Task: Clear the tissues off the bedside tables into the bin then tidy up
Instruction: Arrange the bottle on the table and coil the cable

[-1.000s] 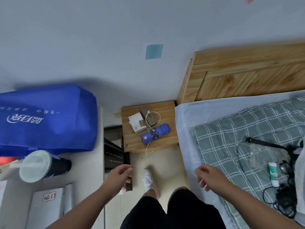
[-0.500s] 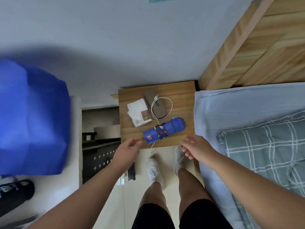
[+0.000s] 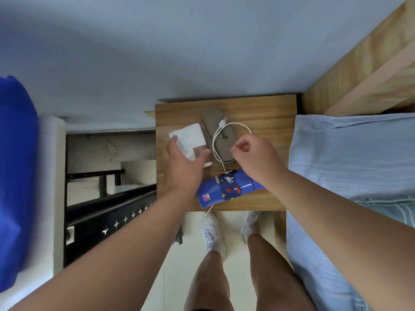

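Your left grip point(image 3: 184, 167) is spread wide over the tissues point(image 3: 190, 136) near the left edge of the bench point(image 3: 269, 113), thumb and fingers straddling them, apparently to pinch, while your right grip point(image 3: 253, 153) hovers curled and empty above the grey case point(image 3: 211, 117).

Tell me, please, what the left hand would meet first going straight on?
Probably the white folded tissue pile on the wooden bedside table; the left hand is spread just over it, contact unclear.
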`<state>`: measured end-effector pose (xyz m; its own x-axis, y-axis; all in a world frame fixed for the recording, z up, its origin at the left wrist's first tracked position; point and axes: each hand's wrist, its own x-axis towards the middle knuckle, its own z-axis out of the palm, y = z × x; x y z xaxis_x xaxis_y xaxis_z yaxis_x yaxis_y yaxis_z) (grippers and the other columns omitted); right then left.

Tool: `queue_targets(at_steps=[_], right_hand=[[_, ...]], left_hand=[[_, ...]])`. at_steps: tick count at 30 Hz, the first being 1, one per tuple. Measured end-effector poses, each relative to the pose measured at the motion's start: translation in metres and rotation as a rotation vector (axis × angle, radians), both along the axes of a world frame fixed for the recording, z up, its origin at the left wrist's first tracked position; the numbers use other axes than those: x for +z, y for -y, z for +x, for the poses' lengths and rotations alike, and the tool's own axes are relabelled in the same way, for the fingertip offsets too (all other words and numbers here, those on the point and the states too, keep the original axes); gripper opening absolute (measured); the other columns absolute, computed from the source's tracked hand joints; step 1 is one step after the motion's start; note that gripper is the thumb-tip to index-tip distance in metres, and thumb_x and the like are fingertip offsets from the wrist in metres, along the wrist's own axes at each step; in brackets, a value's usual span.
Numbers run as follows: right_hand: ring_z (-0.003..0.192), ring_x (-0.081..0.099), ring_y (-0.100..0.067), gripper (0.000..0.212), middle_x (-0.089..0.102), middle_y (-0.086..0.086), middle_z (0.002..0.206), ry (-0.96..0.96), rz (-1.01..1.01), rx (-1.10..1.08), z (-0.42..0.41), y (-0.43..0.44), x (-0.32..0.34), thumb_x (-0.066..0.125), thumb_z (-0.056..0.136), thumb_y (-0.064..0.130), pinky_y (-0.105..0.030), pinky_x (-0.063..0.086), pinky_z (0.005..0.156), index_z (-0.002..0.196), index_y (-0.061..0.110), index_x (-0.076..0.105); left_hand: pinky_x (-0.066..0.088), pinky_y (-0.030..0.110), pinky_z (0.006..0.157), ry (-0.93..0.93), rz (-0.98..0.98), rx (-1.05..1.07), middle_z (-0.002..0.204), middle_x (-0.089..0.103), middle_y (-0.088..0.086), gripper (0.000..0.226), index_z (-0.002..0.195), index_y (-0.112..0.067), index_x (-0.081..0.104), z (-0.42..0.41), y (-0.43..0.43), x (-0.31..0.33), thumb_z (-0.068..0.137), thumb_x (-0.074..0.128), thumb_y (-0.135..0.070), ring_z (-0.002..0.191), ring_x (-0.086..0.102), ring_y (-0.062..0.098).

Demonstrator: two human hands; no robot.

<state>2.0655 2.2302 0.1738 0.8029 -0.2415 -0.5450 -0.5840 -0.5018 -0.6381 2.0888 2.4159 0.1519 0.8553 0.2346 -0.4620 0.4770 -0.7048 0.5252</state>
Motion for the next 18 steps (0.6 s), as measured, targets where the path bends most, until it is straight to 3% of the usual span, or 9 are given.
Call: queue_targets(at_steps=[3, 5, 10, 15, 18], right_hand=[[0.088, 0.065, -0.016, 0.013, 0.065, 0.012, 0.089, -0.015, -0.078, 0.030, 0.001, 0.002, -0.011, 0.068, 0.092, 0.031, -0.031, 0.049, 0.070, 0.103, 0.022, 0.069], [0.098, 0.063, -0.021, 0.024, 0.066, 0.002, 0.104, -0.010, -0.132, 0.062, 0.004, 0.002, -0.017, 0.069, 0.092, 0.030, -0.035, 0.051, 0.080, 0.113, 0.019, 0.067], [0.125, 0.052, -0.030, 0.053, 0.058, -0.009, 0.133, -0.009, -0.200, 0.122, 0.022, -0.010, -0.026, 0.072, 0.090, 0.032, -0.041, 0.047, 0.104, 0.137, 0.013, 0.056], [0.126, 0.052, -0.032, 0.066, 0.057, -0.011, 0.135, -0.068, -0.226, 0.161, 0.035, -0.023, -0.035, 0.078, 0.084, 0.042, -0.044, 0.050, 0.103, 0.135, 0.011, 0.052], [0.130, 0.048, -0.034, 0.076, 0.051, -0.017, 0.140, -0.079, -0.278, 0.187, 0.038, -0.028, -0.040, 0.078, 0.082, 0.047, -0.040, 0.044, 0.106, 0.139, 0.005, 0.049]], left_hand=[[0.039, 0.050, 0.116, -0.066, 0.056, -0.021, 0.172, 0.019, 0.005, 0.118, 0.166, -0.030, 0.015, 0.010, 0.011, -0.008, 0.076, 0.084, -0.063, 0.154, 0.031, 0.030], [0.040, 0.052, 0.118, -0.142, 0.055, -0.030, 0.175, 0.011, 0.006, 0.124, 0.167, -0.034, 0.005, 0.014, 0.015, -0.014, 0.076, 0.085, -0.060, 0.155, 0.030, 0.034], [0.046, 0.055, 0.111, -0.191, 0.132, -0.094, 0.171, 0.019, 0.014, 0.121, 0.166, -0.040, -0.006, 0.015, 0.010, -0.020, 0.081, 0.079, -0.054, 0.150, 0.036, 0.039], [0.048, 0.052, 0.107, -0.152, 0.192, -0.194, 0.164, 0.027, 0.016, 0.116, 0.167, -0.038, -0.004, 0.013, -0.003, -0.017, 0.083, 0.074, -0.051, 0.143, 0.042, 0.039], [0.046, 0.050, 0.107, -0.118, 0.219, -0.236, 0.164, 0.030, 0.016, 0.115, 0.168, -0.035, -0.002, 0.012, -0.008, -0.017, 0.083, 0.074, -0.051, 0.145, 0.038, 0.038]])
